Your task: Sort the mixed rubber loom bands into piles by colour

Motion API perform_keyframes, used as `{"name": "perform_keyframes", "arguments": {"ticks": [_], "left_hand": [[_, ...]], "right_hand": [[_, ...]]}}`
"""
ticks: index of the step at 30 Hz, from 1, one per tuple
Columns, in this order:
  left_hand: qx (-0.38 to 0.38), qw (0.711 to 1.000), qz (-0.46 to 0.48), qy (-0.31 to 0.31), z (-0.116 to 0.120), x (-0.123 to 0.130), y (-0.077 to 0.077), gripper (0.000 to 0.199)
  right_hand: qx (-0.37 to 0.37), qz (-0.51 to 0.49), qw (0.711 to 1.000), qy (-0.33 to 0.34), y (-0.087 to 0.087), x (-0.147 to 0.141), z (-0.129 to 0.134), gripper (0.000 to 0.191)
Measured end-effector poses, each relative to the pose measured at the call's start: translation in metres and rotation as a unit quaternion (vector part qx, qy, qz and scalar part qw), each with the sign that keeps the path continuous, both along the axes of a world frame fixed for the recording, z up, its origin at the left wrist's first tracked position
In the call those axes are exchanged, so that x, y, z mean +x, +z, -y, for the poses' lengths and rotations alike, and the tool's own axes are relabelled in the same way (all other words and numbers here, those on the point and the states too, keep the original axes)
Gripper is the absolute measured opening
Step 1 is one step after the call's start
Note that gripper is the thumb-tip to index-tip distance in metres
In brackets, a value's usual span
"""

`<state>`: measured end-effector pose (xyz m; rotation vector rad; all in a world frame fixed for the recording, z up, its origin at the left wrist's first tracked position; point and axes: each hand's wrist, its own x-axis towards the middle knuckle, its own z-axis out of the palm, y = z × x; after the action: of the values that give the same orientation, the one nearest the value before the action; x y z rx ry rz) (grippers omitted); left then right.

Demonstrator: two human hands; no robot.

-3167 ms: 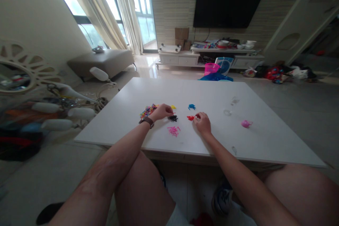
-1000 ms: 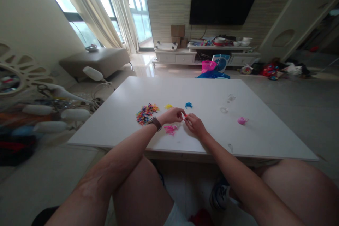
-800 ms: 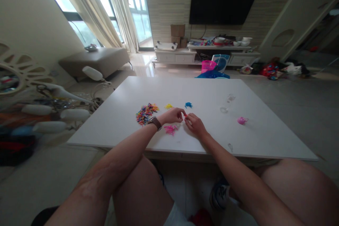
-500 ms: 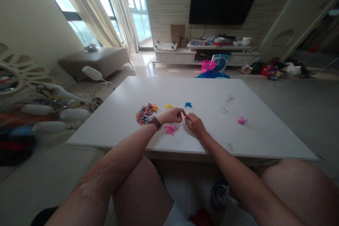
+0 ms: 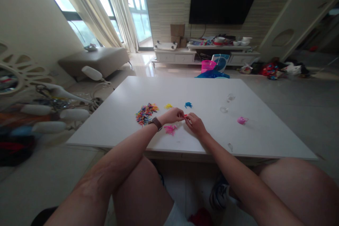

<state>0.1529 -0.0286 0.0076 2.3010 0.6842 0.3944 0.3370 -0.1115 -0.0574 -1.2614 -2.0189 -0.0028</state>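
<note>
Above the middle of the white table (image 5: pixel 212 91), my left hand (image 5: pixel 174 115), with a watch on the wrist, is closed in a pinch; what its fingertips hold is too small to make out. Facing it, my right hand (image 5: pixel 196 124) pinches a small red piece (image 5: pixel 185 116) between thumb and fingers. Just below my left hand lies a pile of small pink bands (image 5: pixel 170 130). Small yellow bands (image 5: pixel 168 106) and blue bands (image 5: pixel 188 105) form little heaps beyond the hands. A larger heap of mixed-colour bands (image 5: pixel 146 112) spreads left of the watch.
On the table's right side are a pink round object (image 5: pixel 242 120), two clear pieces, one of them a ring (image 5: pixel 224 109), and a small clear item (image 5: pixel 230 146) near the front edge. A pink basket (image 5: pixel 208 66) stands beyond the far edge.
The fingers of my left hand have shifted slightly and curled in beside the red piece. My right hand stays almost in place, and the piles have not moved.
</note>
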Motion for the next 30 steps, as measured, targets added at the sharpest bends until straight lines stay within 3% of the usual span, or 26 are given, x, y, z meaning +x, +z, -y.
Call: {"name": "perform_keyframes", "arguments": {"ticks": [9, 13, 16, 23, 27, 30], "left_hand": [[0.017, 1.000, -0.015, 0.019, -0.003, 0.000, 0.004, 0.012], [0.046, 0.998, 0.005, 0.053, -0.012, -0.009, 0.010, 0.011], [0.039, 0.993, 0.034, 0.102, -0.023, -0.026, 0.014, 0.011], [-0.019, 0.972, 0.070, 0.225, -0.038, -0.079, 0.010, 0.019], [-0.046, 0.957, 0.095, 0.270, -0.039, -0.104, 0.008, 0.022], [-0.036, 0.942, 0.110, 0.315, -0.038, -0.118, 0.009, 0.024]], "right_hand": [[0.010, -0.003, 0.996, -0.088, 0.002, 0.000, 0.000, 0.020], [0.016, -0.051, 0.983, -0.178, 0.000, 0.004, -0.003, 0.024], [0.006, -0.064, 0.972, -0.227, -0.002, 0.007, -0.006, 0.024], [-0.044, -0.046, 0.964, -0.259, -0.007, 0.008, -0.010, 0.025], [-0.048, -0.063, 0.964, -0.254, -0.007, 0.009, -0.011, 0.028], [-0.008, -0.130, 0.967, -0.218, 0.006, 0.007, -0.001, 0.029]]}}
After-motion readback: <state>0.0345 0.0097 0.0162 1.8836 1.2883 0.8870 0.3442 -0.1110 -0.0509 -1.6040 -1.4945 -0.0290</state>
